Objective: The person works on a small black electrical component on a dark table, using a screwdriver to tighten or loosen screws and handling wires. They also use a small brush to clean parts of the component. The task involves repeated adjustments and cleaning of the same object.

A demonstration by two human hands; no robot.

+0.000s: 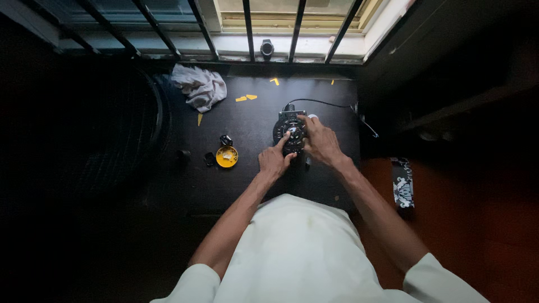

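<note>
Large dark round shape (pixel 112 129), far left of dark table (pixel 185 185), detail lost in shadow.

Crumpled white cloth (pixel 199 87), at 11 o'clock on table, near barred window (pixel 247 28).

Small yellow scraps (pixel 246 98), at 12 o'clock, scattered on table top between cloth and window sill.

Small dark parts (pixel 209 159), at 9 o'clock of yellow round lid (pixel 227 156); another dark piece (pixel 225 139) just beside lid at 12 o'clock.

Left hand (pixel 274 161), at 5 o'clock of lid, index finger stretched out and touching round black device (pixel 291 132); remaining fingers curled under, gripping nothing visible.

Round black device, table centre, lying flat, partly covered by both hands; black cable (pixel 320 102) leaving at 1 o'clock toward table edge.

Right hand (pixel 320 140), at 3 o'clock of device, fingers bent over rim and resting on top; whether clamped around device, cannot tell.

Small dark round object (pixel 267 48) on window sill, at 12 o'clock of device.

Patterned black-and-white item (pixel 402 182), on reddish floor, at 3 o'clock beyond table.
</note>
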